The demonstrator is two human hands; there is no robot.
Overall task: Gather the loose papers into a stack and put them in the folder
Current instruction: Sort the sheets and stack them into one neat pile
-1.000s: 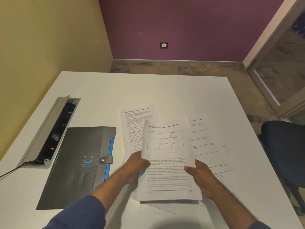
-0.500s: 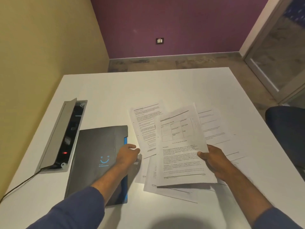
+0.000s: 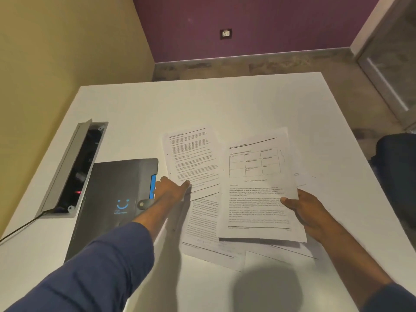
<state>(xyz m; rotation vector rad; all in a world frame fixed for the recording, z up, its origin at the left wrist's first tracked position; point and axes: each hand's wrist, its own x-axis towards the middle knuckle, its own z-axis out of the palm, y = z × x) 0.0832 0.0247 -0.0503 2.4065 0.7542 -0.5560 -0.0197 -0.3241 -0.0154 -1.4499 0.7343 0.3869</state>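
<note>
Several papers (image 3: 202, 224) lie fanned mid-worktop (image 3: 225, 104), beside the closed folder (image 3: 112, 199) toward the left edge. Gathering is underway: right hand (image 3: 306, 212) pinches a sheet (image 3: 256, 188); left hand (image 3: 171, 188), fingers straight, touches another. Next, probably slide it under. Lower sheets are mostly hidden.

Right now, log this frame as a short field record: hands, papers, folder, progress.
left hand: fingers reaching onto the lower edge of the text sheet beside the folder
right hand: pinches the table-printed sheet at its right edge
other papers: loose on the white table, overlapping
folder: grey, closed, flat, strap fastened
progress: gathering under way, nothing in the folder yet
</note>
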